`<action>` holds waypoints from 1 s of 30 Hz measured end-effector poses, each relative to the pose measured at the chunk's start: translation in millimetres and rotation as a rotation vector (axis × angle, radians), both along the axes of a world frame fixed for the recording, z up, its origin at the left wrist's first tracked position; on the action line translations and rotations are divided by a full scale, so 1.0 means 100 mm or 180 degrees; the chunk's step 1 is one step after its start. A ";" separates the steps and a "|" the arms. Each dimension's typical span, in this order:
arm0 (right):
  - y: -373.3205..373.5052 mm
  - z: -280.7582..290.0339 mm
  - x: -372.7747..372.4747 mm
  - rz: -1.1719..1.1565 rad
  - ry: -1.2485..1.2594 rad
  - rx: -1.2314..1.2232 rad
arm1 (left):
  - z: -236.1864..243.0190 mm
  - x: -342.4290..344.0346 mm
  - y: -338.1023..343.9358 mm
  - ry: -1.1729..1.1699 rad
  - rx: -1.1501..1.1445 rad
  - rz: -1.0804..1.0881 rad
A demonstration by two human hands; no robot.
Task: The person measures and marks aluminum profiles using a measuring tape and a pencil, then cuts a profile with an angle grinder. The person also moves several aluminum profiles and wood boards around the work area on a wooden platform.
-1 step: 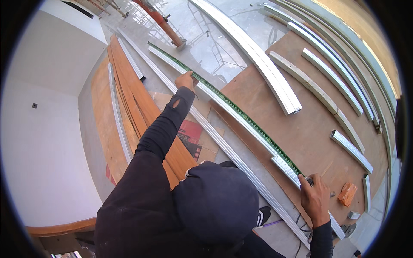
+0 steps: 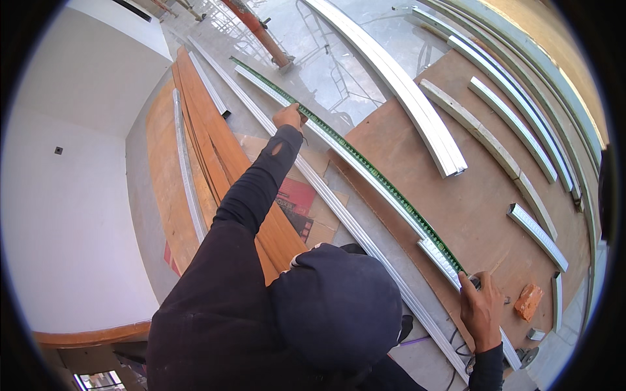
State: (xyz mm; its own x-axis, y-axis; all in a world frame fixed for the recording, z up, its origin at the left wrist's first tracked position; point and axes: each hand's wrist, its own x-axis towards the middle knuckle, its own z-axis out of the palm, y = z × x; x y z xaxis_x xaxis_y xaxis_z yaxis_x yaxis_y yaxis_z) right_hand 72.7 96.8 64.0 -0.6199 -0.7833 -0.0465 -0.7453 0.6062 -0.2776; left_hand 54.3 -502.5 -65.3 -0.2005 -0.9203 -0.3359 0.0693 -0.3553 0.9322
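Observation:
A green tape measure blade (image 2: 373, 171) stretches along a long silvery metal profile (image 2: 336, 154), running from the far left towards the near right. My left hand (image 2: 289, 117) is closed on the blade and the profile's edge, its fingertips partly hidden. At the blade's near end, my right hand (image 2: 481, 311) grips the dark tape measure case (image 2: 475, 281), mostly covered by my fingers. Beneath the blade there, a shorter ribbed metal piece (image 2: 440, 257) lies along the profile. The blade's far tip reaches slightly past the profile's far end.
Brown boards (image 2: 218, 153) lie at left, beside a white wall (image 2: 72, 215). More metal profiles (image 2: 404, 85) rest around a brown sheet (image 2: 450, 202) on the right. A brick piece (image 2: 528, 302) sits near my right hand. An orange post (image 2: 261, 32) stands far off. A dark cap (image 2: 336, 300) covers the lower middle.
The whole scene has shifted slightly right and down in the picture. Both hands keep their places on the tape measure, which lies along the profile as before.

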 end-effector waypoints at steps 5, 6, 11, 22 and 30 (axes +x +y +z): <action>-0.10 0.08 0.10 0.0159 0.0027 0.0094 | -0.18 0.28 -0.44 -0.0550 -0.0064 0.0543; -0.13 0.13 0.08 0.0186 0.0067 0.0097 | -0.21 0.25 -0.46 -0.0603 -0.0134 0.0545; -0.19 0.25 0.00 0.0188 0.0129 0.0105 | -0.27 0.17 -0.54 -0.0592 -0.0124 0.0568; -0.40 0.23 0.02 0.0252 0.0179 0.0019 | -0.27 0.20 -0.77 -0.0783 -0.0013 0.0588; -0.31 0.01 -0.09 0.0207 0.0132 0.0212 | -0.61 0.31 -0.97 -0.0699 0.0189 0.0057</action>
State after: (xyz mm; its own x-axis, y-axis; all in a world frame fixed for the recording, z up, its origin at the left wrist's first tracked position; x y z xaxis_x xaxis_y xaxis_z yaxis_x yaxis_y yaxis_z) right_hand 63.6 65.5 65.2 -0.5702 -0.8180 -0.0753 -0.7937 0.5723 -0.2063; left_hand 85.0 -599.3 -126.0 -0.1003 -0.9005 -0.4232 -0.1261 -0.4104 0.9031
